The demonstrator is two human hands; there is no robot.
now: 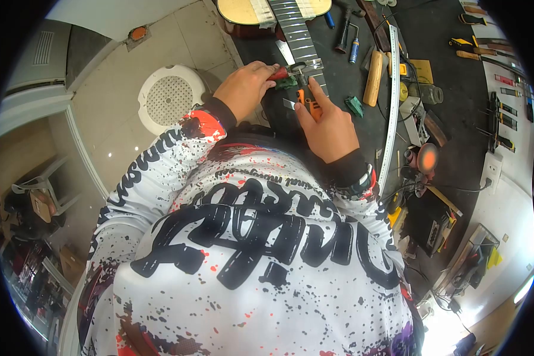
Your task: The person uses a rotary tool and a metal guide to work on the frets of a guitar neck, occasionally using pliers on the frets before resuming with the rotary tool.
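The guitar neck [296,32] lies on the dark workbench [445,71] straight ahead of the person, a long dark fingerboard crossed by bright metal frets. Its pale wooden body [243,9] is cut off at the top edge. The left hand [243,89] has its fingers wrapped tight round red-handled pliers [280,73], whose metal nose sits on the neck's near end. The right hand [327,126] stretches its forefinger along the neck, and its other fingers curl over an orange-handled tool [308,104], mostly hidden beneath them. A steel ruler [391,101] and a smooth wooden block [372,77] lie beside them. The small tools farther off are too blurred to make out.
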